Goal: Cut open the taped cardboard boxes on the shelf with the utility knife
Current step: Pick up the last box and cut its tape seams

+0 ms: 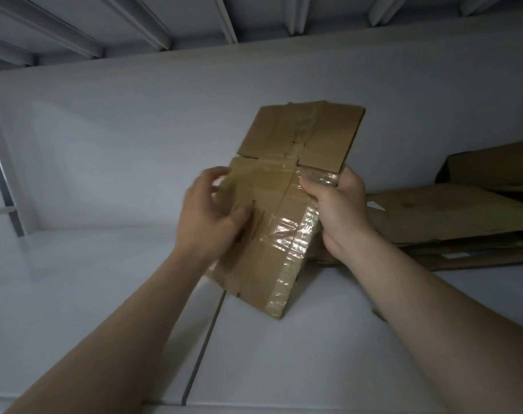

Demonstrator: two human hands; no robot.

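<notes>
Above white shelf (pixel 75 294), left hand (pixel 206 213) and right hand (pixel 341 210) grip a flattened, taped cardboard box (pixel 284 189).

Flattened brown cardboard box (pixel 263 186), glossy tape (pixel 293 234) on seams, tilted over shelf (pixel 105 279); flattened boxes (pixel 448 216) stacked right.

- One wide-angle view, worn on the head, faces forward into a white shelf (pixel 75 294) bay, toward its back wall (pixel 135 130).
- It sits near: left forearm (pixel 129 318) and right forearm (pixel 427 309) enter from the bottom edge, and the upper shelf's ribbed underside (pixel 194 19) fills the top.
</notes>
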